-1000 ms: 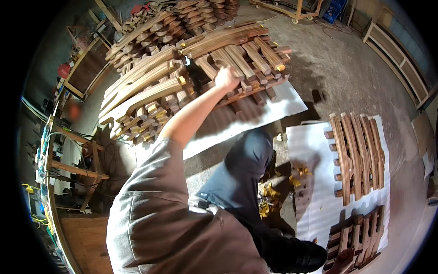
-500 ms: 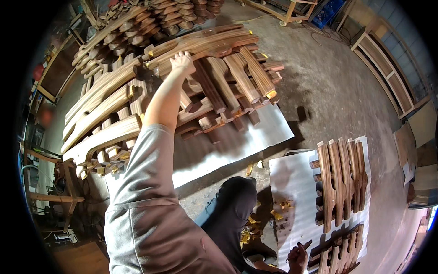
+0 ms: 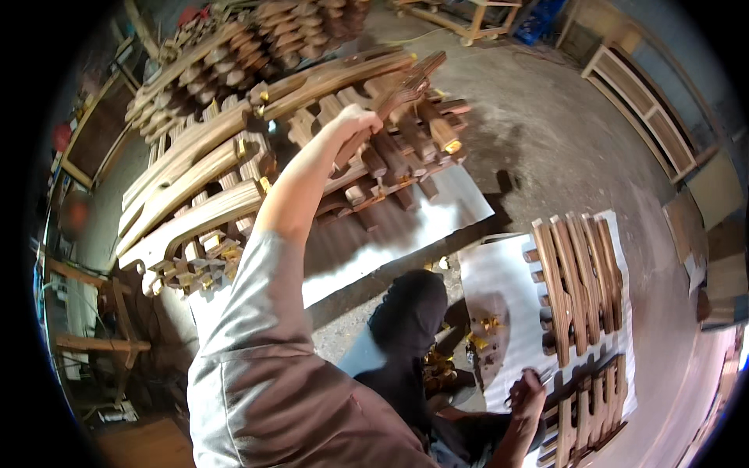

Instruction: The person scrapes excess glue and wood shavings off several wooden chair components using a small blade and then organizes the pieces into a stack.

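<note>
- Head view, far left: stack of curved wooden pieces (image 3: 195, 221), crossed in layers, reaching past the left end of the left white sheet (image 3: 454, 217).
- Left hand (image 3: 355, 122): over the stack's right part; fingers wrapped around one wooden piece, nearer its lower end.
- Held wooden piece (image 3: 407, 92): tilted, long end pointing away to the right, above the left sheet's right half. Judgement: an off-centre grip probably lets the long end swing; holding nearer the middle and lifting clear of neighbours should spare scrapes.
- Yellow scraps (image 3: 478, 342): at the left edge of the right white sheet (image 3: 499, 269); best kept from under wood.
- Right hand (image 3: 527, 391): over that sheet's near part; fingers curled, cannot tell whether around something small.
- Row of wooden slats (image 3: 589, 281): along its right edge, evenly spaced.
- Second slat row (image 3: 583, 421): near right corner.
</note>
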Action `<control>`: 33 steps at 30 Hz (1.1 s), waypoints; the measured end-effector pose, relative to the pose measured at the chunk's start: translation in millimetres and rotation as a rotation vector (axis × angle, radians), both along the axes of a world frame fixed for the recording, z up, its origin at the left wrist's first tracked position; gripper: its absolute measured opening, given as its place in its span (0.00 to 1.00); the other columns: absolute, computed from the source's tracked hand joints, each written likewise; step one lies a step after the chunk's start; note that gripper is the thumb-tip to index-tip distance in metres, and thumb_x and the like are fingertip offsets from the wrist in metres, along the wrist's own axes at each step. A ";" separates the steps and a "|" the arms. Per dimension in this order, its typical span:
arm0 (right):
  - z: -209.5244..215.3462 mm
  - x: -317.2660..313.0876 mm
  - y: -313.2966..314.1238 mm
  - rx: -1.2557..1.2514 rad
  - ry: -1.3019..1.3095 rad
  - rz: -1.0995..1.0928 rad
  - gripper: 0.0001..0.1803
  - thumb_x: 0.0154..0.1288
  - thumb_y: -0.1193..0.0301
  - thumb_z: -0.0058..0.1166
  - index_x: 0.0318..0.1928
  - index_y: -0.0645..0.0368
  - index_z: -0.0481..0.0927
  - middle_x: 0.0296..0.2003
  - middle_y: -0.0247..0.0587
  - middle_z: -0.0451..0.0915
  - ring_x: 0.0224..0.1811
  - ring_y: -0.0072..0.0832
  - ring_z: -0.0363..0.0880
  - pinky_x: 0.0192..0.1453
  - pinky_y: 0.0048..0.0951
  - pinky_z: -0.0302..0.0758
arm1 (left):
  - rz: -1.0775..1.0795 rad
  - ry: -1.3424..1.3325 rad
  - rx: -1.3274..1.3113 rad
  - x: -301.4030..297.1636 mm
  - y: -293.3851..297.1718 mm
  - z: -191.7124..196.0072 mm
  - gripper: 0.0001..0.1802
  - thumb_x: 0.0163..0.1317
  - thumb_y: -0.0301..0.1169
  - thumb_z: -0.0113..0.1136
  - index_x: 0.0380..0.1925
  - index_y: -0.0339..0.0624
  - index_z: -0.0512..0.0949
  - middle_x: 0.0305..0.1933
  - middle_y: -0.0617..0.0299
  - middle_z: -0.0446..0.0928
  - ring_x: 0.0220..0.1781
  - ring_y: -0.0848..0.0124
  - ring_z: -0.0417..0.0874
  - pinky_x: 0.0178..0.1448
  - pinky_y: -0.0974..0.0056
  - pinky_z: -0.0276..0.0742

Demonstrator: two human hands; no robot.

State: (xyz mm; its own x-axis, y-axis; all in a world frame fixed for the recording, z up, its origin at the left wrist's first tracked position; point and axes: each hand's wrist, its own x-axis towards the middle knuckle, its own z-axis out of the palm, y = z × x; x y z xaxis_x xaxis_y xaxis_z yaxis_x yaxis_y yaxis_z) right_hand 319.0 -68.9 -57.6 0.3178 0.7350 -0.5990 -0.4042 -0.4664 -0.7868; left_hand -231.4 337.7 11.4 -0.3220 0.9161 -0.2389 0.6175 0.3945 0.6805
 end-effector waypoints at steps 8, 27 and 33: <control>91.2 -19.1 55.3 0.783 -0.448 0.048 0.14 0.61 0.79 0.61 0.48 0.65 0.82 0.27 0.30 0.76 0.26 0.16 0.72 0.31 0.20 0.70 | -0.466 -0.972 0.161 186.6 -148.0 99.2 0.48 0.41 0.34 0.76 0.64 0.33 0.64 0.51 0.51 0.74 0.50 0.61 0.77 0.46 0.56 0.80; 103.0 -24.2 45.3 0.344 -1.412 0.139 0.11 0.52 0.72 0.67 0.35 0.64 0.83 0.30 0.51 0.83 0.32 0.48 0.81 0.40 0.33 0.77 | -0.783 -0.780 0.045 316.4 -322.6 -44.5 0.33 0.41 0.29 0.71 0.50 0.32 0.69 0.40 0.54 0.79 0.43 0.68 0.80 0.51 0.64 0.76; 67.6 -13.7 50.2 0.380 -1.332 0.144 0.08 0.55 0.73 0.63 0.33 0.65 0.79 0.27 0.51 0.81 0.26 0.42 0.78 0.36 0.31 0.75 | -0.845 -0.704 0.074 315.3 -314.9 -60.7 0.36 0.40 0.31 0.72 0.51 0.31 0.70 0.40 0.53 0.79 0.41 0.64 0.80 0.49 0.63 0.76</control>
State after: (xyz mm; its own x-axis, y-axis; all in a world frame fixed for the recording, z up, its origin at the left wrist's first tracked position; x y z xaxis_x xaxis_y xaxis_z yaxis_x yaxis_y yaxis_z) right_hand 305.3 -18.7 10.0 0.3933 0.8569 0.3332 0.7738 -0.1128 -0.6233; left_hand 83.9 22.8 -49.3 0.6018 0.7965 -0.0583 0.1338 -0.0285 0.9906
